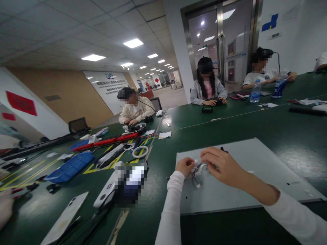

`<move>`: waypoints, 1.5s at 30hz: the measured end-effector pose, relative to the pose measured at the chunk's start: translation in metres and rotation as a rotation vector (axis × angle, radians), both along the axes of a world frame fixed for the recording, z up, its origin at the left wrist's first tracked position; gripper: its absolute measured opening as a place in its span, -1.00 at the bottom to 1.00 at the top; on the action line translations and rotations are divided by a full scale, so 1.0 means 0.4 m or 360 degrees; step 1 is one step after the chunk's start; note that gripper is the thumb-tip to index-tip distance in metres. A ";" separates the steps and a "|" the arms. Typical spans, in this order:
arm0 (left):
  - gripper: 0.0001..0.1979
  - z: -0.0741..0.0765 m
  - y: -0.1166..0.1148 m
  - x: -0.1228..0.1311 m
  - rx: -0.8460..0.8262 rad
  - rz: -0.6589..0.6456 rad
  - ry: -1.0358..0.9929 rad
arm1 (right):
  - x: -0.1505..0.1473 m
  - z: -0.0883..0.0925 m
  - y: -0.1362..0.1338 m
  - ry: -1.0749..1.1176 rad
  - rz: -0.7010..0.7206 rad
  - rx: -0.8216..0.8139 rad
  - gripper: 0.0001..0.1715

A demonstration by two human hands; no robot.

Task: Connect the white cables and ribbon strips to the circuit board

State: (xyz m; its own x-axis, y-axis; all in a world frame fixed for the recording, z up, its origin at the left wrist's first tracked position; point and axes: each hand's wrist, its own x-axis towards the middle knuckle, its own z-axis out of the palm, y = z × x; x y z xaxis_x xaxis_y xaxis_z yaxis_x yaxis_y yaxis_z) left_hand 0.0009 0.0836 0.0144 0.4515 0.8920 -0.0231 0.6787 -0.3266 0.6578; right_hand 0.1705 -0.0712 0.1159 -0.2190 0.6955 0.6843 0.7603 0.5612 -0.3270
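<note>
Both bare hands meet over a pale flat panel, with a small grey cable bundle [196, 179] in the gap between them. The left hand [185, 166] has its thumb and fingertips drawn together on the bundle's near-left end, a bit of white showing at the tips. The right hand [221, 167] arches over the other end, its fingers bent and partly spread, the fingertips at the white strands; how firmly they grip cannot be told. Loose cable ends hang just below the fingers, one ending in a white connector [198, 185]. The flat panel [230, 199] lies beneath both hands and reaches well out past the right wrist. Left of the left hand, across the green table [155, 180], are a white handheld device [106, 191], a white phone [65, 217] and a blue plastic tray [70, 167]; a white cable coil [140, 152] lies beyond, ahead and to the left of that hand.
</note>
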 end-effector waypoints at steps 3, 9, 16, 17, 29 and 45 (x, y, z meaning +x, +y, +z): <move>-0.72 -0.005 -0.020 -0.017 0.0116 -0.0145 0.0146 | 0.006 -0.127 0.080 -0.0212 -0.0233 -0.0267 -0.73; -0.71 -0.021 -0.040 -0.016 0.0402 -0.0275 0.0414 | -0.010 -0.241 0.121 -0.0384 -0.0346 -0.0471 -0.70; -0.83 -0.019 -0.038 -0.011 0.0318 -0.0222 0.0467 | -0.034 -0.231 0.135 -0.0522 -0.0390 -0.0520 -0.84; -0.84 -0.018 -0.038 -0.010 0.0289 -0.0214 0.0459 | -0.034 -0.230 0.135 -0.0525 -0.0383 -0.0516 -0.84; -0.88 -0.015 -0.030 -0.027 -0.0176 -0.0143 -0.0046 | -0.036 -0.245 0.122 -0.0486 -0.0279 -0.0403 -0.76; -0.82 -0.010 -0.028 -0.051 -0.0006 -0.0087 0.0207 | 0.018 -0.194 0.097 0.0233 -0.0211 -0.0422 -0.75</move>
State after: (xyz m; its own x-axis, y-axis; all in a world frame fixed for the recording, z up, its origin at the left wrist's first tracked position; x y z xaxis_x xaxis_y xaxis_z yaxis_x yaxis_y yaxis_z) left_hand -0.0194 0.0723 0.0104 0.4926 0.8658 -0.0878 0.7394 -0.3632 0.5669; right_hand 0.1777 -0.0322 0.0384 -0.0271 0.8695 0.4933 0.7551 0.3412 -0.5599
